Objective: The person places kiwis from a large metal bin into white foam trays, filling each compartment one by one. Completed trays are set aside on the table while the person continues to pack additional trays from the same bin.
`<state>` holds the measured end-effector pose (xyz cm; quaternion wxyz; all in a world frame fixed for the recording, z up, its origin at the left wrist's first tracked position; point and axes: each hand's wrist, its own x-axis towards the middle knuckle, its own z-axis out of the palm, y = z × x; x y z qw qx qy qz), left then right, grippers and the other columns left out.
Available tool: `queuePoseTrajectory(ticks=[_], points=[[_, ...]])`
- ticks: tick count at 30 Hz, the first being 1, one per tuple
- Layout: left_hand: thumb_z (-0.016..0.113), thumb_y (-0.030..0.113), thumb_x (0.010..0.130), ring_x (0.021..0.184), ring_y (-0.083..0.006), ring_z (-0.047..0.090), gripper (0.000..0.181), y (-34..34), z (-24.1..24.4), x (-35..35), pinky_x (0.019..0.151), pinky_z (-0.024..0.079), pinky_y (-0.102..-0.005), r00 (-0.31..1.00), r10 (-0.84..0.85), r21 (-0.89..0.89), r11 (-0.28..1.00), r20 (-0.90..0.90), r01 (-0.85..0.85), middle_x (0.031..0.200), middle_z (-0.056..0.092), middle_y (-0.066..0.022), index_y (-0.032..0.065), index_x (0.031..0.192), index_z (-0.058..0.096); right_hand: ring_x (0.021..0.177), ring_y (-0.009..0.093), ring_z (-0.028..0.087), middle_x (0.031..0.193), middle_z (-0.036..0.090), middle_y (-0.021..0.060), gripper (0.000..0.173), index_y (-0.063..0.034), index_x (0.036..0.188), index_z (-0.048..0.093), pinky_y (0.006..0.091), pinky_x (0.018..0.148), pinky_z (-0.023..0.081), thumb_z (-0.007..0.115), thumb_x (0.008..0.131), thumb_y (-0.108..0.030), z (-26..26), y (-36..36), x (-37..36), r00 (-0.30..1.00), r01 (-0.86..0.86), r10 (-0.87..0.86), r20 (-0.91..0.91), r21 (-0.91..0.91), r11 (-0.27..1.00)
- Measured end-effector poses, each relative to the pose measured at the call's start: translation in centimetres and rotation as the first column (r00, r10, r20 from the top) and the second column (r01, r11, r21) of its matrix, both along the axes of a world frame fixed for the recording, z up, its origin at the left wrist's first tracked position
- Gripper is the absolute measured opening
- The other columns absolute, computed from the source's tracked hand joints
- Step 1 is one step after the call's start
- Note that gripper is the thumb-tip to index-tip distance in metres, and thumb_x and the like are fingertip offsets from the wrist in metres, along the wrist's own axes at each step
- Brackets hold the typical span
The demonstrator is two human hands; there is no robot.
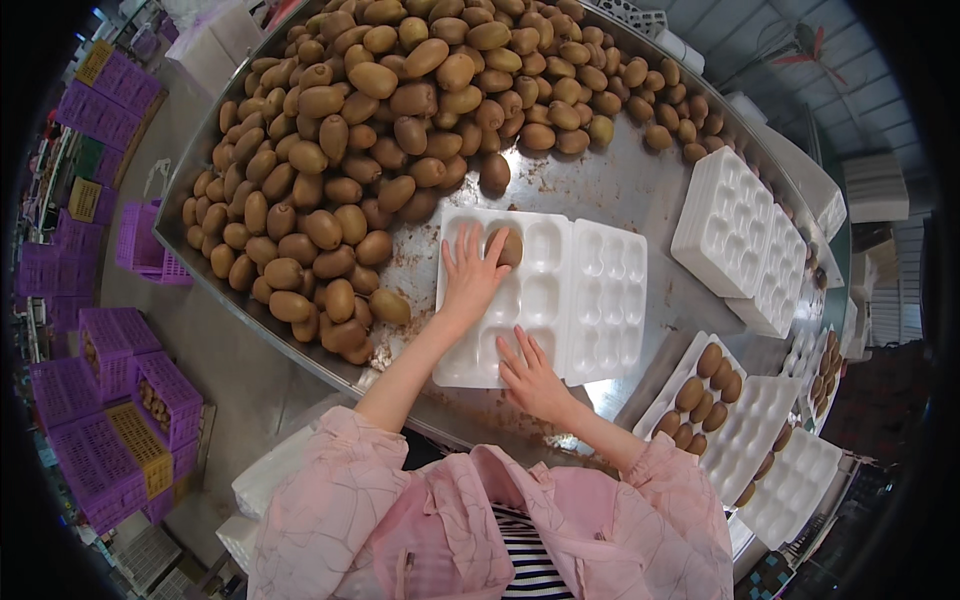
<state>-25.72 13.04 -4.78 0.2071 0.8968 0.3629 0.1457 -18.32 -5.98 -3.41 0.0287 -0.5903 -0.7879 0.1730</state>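
A white molded plastic tray [541, 292] with a hinged second half lies opened out on the metal table before me. My left hand [474, 271] is over its left half, fingers spread. Its thumb and index finger touch a brown kiwifruit [509, 249] in an upper cell. Part of that fruit and the cells under my palm are hidden. My right hand [536, 381] rests at the tray's near edge with fingers apart and nothing in them. A large pile of kiwifruit [352, 142] fills the table's far and left side.
Stacked white trays [724, 217] stand to the right. Nearer on that side are trays partly filled with kiwifruit [701, 405]. The metal table [262, 326] has a raised rim. Purple crates [97, 457] stand on the floor at left, beside a walkway.
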Motion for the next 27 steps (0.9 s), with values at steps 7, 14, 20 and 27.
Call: queuePoseTrajectory(ticks=[7, 14, 20, 27], points=[[0.069, 0.025, 0.078, 0.13, -0.0383, 0.026, 0.075, 7.2, 1.0, -1.0, 0.105, 0.021, -0.0532, 0.941, 0.057, 0.062, 0.995, 0.333, -0.082, 0.139, 0.029, -0.0212, 0.0153, 0.141, 0.029, 0.098, 0.032, 0.058, 0.114, 0.059, 0.0136, 0.051, -0.0049, 0.12, 0.051, 0.0385, 0.081, 0.047, 0.071, 0.075, -0.023, 4.0, 9.7, 6.8, 0.829, 0.5, -0.355, -0.432, 0.287, 0.817], [0.081, 0.034, 0.061, 0.121, -0.043, 0.033, 0.079, 16.3, -0.4, -0.6, 0.1, 0.033, -0.0495, 0.981, 0.194, 0.308, 0.933, 0.008, -0.187, 0.144, 0.009, -0.0274, 0.0198, 0.131, 0.046, 0.092, 0.04, 0.059, 0.111, 0.053, 0.023, 0.066, -0.0139, 0.127, 0.045, 0.0447, 0.076, 0.05, 0.073, 0.072, -0.038, -3.4, 27.0, 12.3, 0.842, 0.527, -0.523, -0.132, -0.008, 0.85], [0.08, 0.02, 0.058, 0.119, -0.0381, 0.039, 0.056, 16.7, -1.6, -2.1, 0.096, 0.041, -0.0414, 0.988, -0.149, 0.364, 0.919, -0.038, 0.152, 0.144, 0.019, -0.0165, 0.0144, 0.109, 0.058, 0.091, 0.043, 0.057, 0.109, 0.047, 0.0252, 0.068, -0.0168, 0.127, 0.046, 0.0452, 0.079, 0.049, 0.075, 0.069, -0.037, -7.0, 27.7, 10.0, 0.799, 0.576, -0.577, -0.17, -0.063, 0.815], [0.081, 0.016, 0.058, 0.121, -0.0373, 0.037, 0.047, 16.5, -0.2, -1.5, 0.095, 0.042, -0.0412, 0.986, -0.169, 0.155, 0.974, 0.011, 0.165, 0.145, 0.021, -0.0139, 0.0085, 0.099, 0.061, 0.095, 0.04, 0.057, 0.114, 0.046, 0.0246, 0.065, -0.0196, 0.126, 0.048, 0.0416, 0.087, 0.048, 0.072, 0.068, -0.036, -7.1, 29.5, 9.4, 0.669, 0.643, -0.691, -0.272, -0.254, 0.722]])
